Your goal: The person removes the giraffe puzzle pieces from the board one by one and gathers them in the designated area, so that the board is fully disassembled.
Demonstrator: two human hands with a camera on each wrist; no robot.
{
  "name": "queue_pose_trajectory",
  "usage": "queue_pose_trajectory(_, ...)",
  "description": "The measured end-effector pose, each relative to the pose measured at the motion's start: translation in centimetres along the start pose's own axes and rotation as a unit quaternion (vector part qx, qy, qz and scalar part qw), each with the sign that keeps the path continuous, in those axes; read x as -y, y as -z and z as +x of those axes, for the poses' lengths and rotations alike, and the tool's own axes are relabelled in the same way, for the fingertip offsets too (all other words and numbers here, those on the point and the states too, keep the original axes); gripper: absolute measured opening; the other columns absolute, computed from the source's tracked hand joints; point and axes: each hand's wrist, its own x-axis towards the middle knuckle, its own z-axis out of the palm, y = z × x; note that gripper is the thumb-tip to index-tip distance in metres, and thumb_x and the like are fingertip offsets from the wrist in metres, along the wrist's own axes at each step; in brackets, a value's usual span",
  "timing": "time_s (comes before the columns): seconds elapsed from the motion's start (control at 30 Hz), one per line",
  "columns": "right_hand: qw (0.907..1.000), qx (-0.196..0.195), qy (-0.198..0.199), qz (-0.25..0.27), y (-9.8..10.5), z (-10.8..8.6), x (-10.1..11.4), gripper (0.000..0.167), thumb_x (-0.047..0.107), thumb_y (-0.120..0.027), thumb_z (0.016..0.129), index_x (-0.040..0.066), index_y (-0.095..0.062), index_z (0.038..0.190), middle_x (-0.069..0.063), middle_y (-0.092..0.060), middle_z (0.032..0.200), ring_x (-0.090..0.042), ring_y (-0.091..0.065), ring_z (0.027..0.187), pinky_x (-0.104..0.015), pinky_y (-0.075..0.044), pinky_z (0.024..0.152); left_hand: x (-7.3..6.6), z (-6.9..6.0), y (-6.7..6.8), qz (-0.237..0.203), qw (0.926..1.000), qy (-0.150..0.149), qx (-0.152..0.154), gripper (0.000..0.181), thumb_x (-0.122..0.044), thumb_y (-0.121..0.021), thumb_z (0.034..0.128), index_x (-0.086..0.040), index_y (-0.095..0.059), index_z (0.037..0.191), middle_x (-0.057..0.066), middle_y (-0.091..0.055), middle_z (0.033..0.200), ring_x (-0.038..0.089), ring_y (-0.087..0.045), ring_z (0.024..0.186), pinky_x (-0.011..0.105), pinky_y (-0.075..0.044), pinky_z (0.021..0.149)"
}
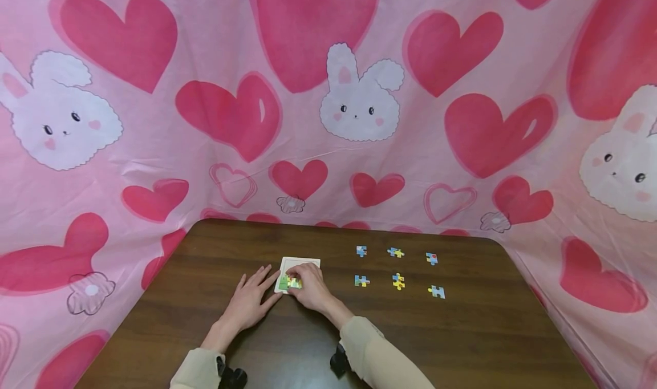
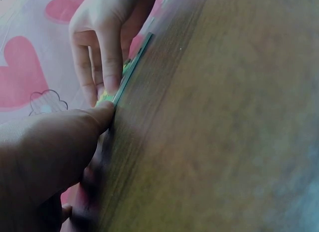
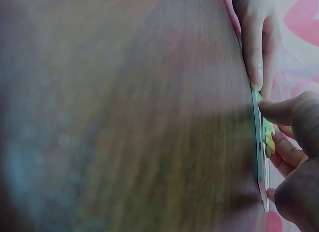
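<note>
A small puzzle tray (image 1: pixel 301 260) with a pale rim lies on the table, and green and yellow puzzle parts show in its lower left. My right hand (image 1: pixel 314 289) is over the tray, thumb and fingers bent down to a green and yellow puzzle piece (image 3: pixel 269 139). In the right wrist view it pinches this piece, which stands slightly tilted above the tray. My left hand (image 1: pixel 246 303) lies flat with spread fingers at the tray's left side. Its thumb touches the near edge in the left wrist view. The right hand hides much of the tray's inside.
Right of the tray, several loose puzzle pieces lie apart in two rows, among them a yellow piece (image 1: pixel 398 281) and a blue and red piece (image 1: pixel 432 258). The brown wooden table (image 1: pixel 487 332) ends against a pink cloth (image 1: pixel 308 149) with hearts and rabbits.
</note>
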Motion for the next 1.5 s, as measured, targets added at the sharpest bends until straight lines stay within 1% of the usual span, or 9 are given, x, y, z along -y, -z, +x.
queue_pose_trajectory(0.13,1.0,-0.002,0.005,-0.008,0.0,0.0,0.0,0.033,0.009,-0.09,0.089,0.005,-0.078,0.12,-0.005,-0.079,0.107,-0.023,-0.065,0.111,-0.049,-0.045,0.117,-0.1,-0.1,-0.1,-0.002,1.0,-0.005,-0.008,0.063,-0.041,-0.073,0.1044,-0.011,-0.06,0.158,0.022,-0.053,0.168,0.047,-0.045,0.16,0.079,-0.028,0.128)
queue_pose_trajectory(0.33,0.9998,-0.001,0.017,-0.014,0.1,0.0,0.0,0.034,0.009,-0.089,0.089,0.004,-0.078,0.12,-0.008,-0.078,0.11,-0.025,-0.065,0.111,-0.051,-0.046,0.115,-0.1,-0.1,-0.1,-0.004,1.0,0.004,0.003,0.064,-0.041,-0.072,0.1055,-0.011,-0.058,0.16,0.022,-0.05,0.17,0.046,-0.042,0.162,0.079,-0.026,0.129)
queue_pose_trajectory(0.57,0.9985,0.015,0.019,-0.049,0.1,0.1,-0.4,0.03,0.016,-0.085,0.096,0.008,-0.078,0.124,-0.006,-0.079,0.122,-0.026,-0.066,0.123,-0.053,-0.046,0.116,-0.2,-0.1,0.1,-0.007,1.0,0.001,-0.004,0.064,-0.041,-0.073,0.1045,-0.011,-0.06,0.159,0.023,-0.051,0.168,0.047,-0.044,0.16,0.08,-0.026,0.128)
queue_pose_trajectory(0.7,0.9972,0.014,0.029,-0.068,-0.1,0.2,-0.8,0.029,0.02,-0.084,0.098,0.01,-0.079,0.125,-0.004,-0.079,0.122,-0.023,-0.065,0.12,-0.049,-0.047,0.11,-0.2,-0.1,0.1,-0.004,1.0,0.003,0.002,0.064,-0.042,-0.072,0.1059,-0.012,-0.058,0.16,0.022,-0.05,0.17,0.046,-0.043,0.161,0.079,-0.026,0.129)
queue_pose_trajectory(0.8,0.9968,0.001,0.041,-0.069,-0.3,0.1,-1.1,0.029,0.021,-0.085,0.097,0.01,-0.08,0.123,-0.003,-0.08,0.12,-0.022,-0.065,0.116,-0.043,-0.048,0.103,-0.1,-0.1,0.1,-0.002,1.0,0.004,0.008,0.064,-0.042,-0.071,0.1066,-0.012,-0.057,0.161,0.021,-0.049,0.17,0.045,-0.043,0.161,0.079,-0.026,0.129)
queue_pose_trajectory(0.97,0.9963,-0.027,0.059,-0.056,-0.8,-0.1,-1.4,0.028,0.017,-0.087,0.094,0.011,-0.081,0.121,-0.003,-0.081,0.121,-0.021,-0.066,0.114,-0.04,-0.048,0.097,-0.1,-0.2,0.1,-0.002,0.9999,0.008,0.012,0.065,-0.043,-0.071,0.1065,-0.013,-0.056,0.162,0.021,-0.049,0.171,0.045,-0.043,0.162,0.079,-0.025,0.13)
queue_pose_trajectory(1.1,0.9984,-0.029,0.04,-0.029,-1.3,-0.3,-1.3,0.028,0.01,-0.083,0.095,0.01,-0.079,0.123,-0.004,-0.079,0.124,-0.023,-0.065,0.119,-0.043,-0.049,0.102,-0.2,-0.1,0.1,-0.008,0.9999,0.01,0.009,0.064,-0.042,-0.071,0.106,-0.014,-0.057,0.162,0.021,-0.049,0.17,0.045,-0.042,0.162,0.079,-0.024,0.13)
queue_pose_trajectory(1.27,0.9993,-0.034,0.004,0.017,-1.7,-0.5,-1.2,0.036,0.005,-0.082,0.095,0.006,-0.075,0.131,-0.008,-0.077,0.119,-0.027,-0.064,0.12,-0.045,-0.048,0.106,-0.4,-0.1,0.2,-0.009,0.9998,0.011,0.01,0.064,-0.041,-0.072,0.106,-0.013,-0.057,0.161,0.022,-0.049,0.17,0.046,-0.041,0.162,0.079,-0.024,0.13)
queue_pose_trajectory(1.5,0.9975,-0.055,0.014,0.041,-1.8,-0.7,-1.5,0.034,0.01,-0.083,0.095,0.004,-0.079,0.129,-0.011,-0.078,0.123,-0.03,-0.065,0.118,-0.046,-0.05,0.105,-0.4,-0.1,0.2,0.0,0.9998,0.009,0.015,0.064,-0.042,-0.071,0.1068,-0.013,-0.056,0.162,0.021,-0.049,0.171,0.045,-0.042,0.162,0.079,-0.025,0.129)
